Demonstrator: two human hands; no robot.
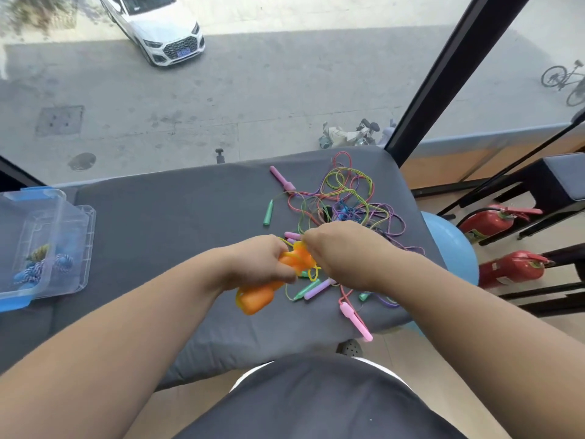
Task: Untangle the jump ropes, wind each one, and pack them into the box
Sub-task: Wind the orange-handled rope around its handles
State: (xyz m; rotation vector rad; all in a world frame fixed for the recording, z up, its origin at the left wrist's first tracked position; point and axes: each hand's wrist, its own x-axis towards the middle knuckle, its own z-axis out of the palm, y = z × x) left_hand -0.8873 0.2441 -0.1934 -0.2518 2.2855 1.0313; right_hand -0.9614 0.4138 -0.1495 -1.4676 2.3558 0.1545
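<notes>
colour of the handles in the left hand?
Orange. The handles show best in the head view, gripped by the left hand.

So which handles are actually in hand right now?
The orange handles, gripped in the left hand while the right hand pinches their yellow rope; every other handle lies loose on the grey pad.

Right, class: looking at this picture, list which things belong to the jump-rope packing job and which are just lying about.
Part of the job:
left hand gripping the orange handles
right hand pinching the yellow cord
tangled ropes
clear box holding wound ropes

Just lying about:
two fire extinguishers
blue ball
white car and bicycle outside
</notes>
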